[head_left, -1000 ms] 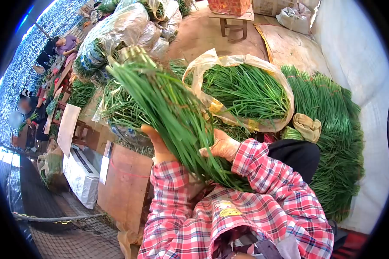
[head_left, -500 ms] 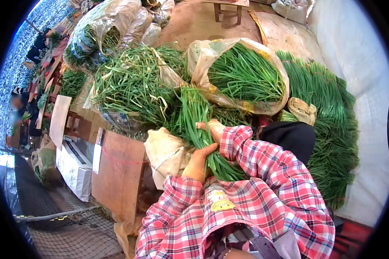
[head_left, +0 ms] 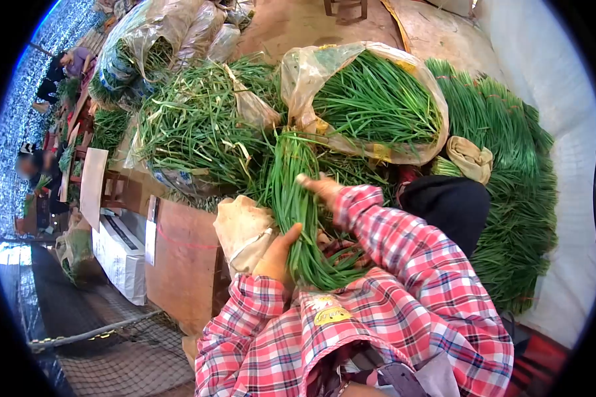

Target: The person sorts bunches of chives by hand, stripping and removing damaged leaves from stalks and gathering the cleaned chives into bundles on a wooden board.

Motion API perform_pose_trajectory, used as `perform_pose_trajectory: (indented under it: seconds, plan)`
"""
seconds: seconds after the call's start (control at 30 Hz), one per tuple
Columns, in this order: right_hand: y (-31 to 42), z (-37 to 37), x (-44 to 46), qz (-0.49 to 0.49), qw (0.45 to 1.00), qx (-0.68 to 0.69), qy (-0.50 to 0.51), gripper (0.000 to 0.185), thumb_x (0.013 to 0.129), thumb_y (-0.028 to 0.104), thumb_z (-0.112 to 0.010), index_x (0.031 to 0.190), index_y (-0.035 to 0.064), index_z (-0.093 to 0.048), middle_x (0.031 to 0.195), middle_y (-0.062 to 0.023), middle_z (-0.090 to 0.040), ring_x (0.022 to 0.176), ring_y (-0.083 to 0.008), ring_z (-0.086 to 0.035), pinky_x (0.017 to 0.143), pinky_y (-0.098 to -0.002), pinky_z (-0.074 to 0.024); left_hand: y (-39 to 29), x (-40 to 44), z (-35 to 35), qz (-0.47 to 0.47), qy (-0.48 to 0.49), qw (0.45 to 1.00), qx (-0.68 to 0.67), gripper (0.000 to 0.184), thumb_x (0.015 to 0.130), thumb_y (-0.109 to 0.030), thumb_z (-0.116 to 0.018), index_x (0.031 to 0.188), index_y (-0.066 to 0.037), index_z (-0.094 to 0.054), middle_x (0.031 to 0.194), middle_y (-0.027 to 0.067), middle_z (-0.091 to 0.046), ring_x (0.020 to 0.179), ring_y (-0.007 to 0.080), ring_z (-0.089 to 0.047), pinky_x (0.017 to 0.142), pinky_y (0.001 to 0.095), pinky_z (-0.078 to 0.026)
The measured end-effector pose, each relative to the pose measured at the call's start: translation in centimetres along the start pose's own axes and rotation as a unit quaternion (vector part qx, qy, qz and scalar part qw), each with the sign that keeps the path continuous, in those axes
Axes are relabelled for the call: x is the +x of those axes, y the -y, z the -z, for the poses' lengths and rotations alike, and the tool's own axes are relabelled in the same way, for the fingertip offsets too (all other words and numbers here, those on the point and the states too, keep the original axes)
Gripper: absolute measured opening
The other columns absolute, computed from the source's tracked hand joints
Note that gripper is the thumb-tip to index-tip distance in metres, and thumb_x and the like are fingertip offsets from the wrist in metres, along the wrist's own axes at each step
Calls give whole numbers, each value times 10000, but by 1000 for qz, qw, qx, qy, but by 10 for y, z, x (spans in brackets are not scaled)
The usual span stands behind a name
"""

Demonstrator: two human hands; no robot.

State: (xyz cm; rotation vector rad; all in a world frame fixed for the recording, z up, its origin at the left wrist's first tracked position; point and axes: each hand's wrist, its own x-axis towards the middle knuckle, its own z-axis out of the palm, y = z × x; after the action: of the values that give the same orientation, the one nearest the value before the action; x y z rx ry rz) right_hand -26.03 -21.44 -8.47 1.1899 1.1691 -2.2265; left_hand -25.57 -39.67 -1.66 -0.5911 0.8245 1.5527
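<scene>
A long bunch of green chives (head_left: 290,182) lies slanting across my lap, its lower leaves curving over my plaid shirt. My left hand (head_left: 278,257) is closed around the lower part from the left, thumb on top. Higher up on the right side, my right hand (head_left: 324,192) grips the bunch with its thumb tip over the leaves; its other fingers are mostly hidden. By my left wrist is a pale cloth-wrapped bundle (head_left: 242,228). Beyond the bunch stands an open plastic bag (head_left: 298,83) full of chives (head_left: 377,99).
Loose, tangled leaves (head_left: 198,126) are heaped to the left. Stacked chives (head_left: 510,165) line the right side by a white sheet (head_left: 569,198). A wooden board (head_left: 182,264) and white box (head_left: 119,258) stand left. Other people (head_left: 36,169) sit at far left.
The chives and my left hand have shifted slightly left and down in view. My right hand has moved a little left. The view itself has shifted slightly.
</scene>
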Motion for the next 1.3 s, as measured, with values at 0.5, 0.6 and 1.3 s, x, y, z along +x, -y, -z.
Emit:
perform_pose_trajectory:
  seconds: [0.5,0.6,1.3]
  plan:
    - [12,17,44,96,993,-68,-30,321,802,304,-644,975,38,-601,837,-105,-560,595,-179,-431,487,-337,-394,-68,-86,-26,-76,-133,922,357,415,703,-25,-623,1111,0,-553,921,76,-627,745,150,-601,688,281,-493]
    - [24,77,68,144,968,195,-65,142,869,226,-550,935,102,-573,816,-39,-568,653,-135,-523,466,-259,-399,-74,-130,-14,-117,-142,884,430,458,668,-39,-660,1111,-11,-551,913,55,-618,796,141,-581,729,256,-451]
    - [27,44,54,354,795,-488,69,343,874,270,-500,1041,-24,-556,853,-125,-620,771,-220,-611,716,-351,-521,-46,-169,79,-107,-91,867,478,739,605,-66,-739,1266,-16,-412,1153,58,-529,1053,162,-471,912,305,-375]
